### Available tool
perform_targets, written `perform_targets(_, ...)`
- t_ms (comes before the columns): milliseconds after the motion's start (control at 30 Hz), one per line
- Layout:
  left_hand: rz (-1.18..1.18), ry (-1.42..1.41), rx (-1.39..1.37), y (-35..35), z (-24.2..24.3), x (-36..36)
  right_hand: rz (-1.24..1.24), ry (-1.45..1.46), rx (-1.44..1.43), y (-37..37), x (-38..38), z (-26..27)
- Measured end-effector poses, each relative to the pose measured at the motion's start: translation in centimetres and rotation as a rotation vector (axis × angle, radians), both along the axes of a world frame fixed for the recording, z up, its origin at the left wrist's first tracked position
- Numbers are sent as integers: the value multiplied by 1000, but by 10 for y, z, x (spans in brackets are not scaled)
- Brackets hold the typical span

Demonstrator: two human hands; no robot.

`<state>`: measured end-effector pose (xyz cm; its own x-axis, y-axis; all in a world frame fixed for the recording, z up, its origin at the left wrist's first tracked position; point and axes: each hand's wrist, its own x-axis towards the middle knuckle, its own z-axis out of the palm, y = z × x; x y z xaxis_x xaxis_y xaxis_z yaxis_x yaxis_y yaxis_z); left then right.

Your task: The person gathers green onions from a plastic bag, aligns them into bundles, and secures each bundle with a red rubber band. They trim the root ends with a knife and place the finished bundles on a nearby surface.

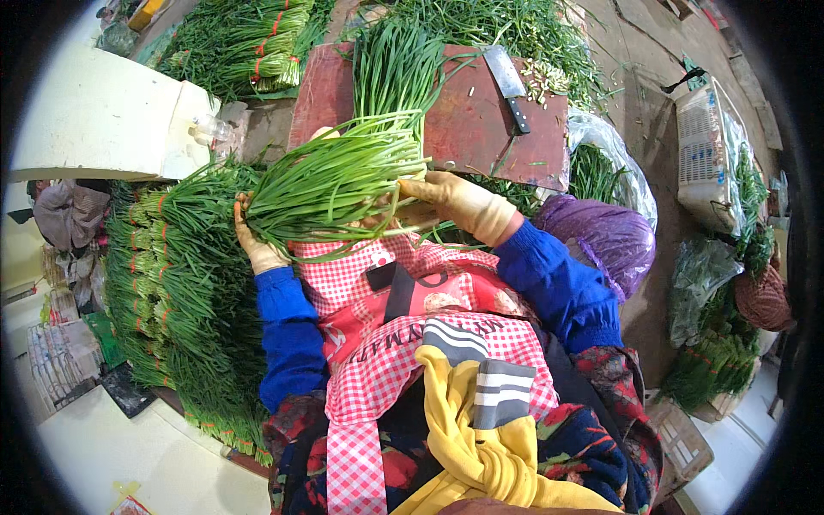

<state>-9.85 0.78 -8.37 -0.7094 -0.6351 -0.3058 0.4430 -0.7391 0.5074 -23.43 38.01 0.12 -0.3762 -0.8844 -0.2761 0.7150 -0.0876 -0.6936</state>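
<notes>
A loose bunch of garlic chives lies between my gloved hands in front of my apron. My left hand cups its leafy ends from the left. At the pale stem ends, my right hand has its fingers on the stalks, partly hidden beneath them. Just beyond, more chives lie on a red board. A cleaver with a black handle rests on the board's right part, beside cut stem pieces.
Chive bundles tied with red bands are stacked at left and top left. Loose greens lie beyond the board. A purple plastic bag is near my right elbow, and a white crate stands farther right.
</notes>
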Motion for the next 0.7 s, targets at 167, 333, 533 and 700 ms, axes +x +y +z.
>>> perform_targets(167, -26, -94, -95, -4, 1, 8, 59, -88, -11, 4, 2, -7)
perform_targets(333, -98, 10, -83, -20, -6, 10, 164, 395, 444, 63, -10, -24)
perform_targets(533, 18, -132, -132, -8, 0, -2, 104, 590, 653, 82, -12, -23)
perform_targets(700, -77, 22, -82, 0, 6, -5, 55, 266, 152, 21, 3, -8)
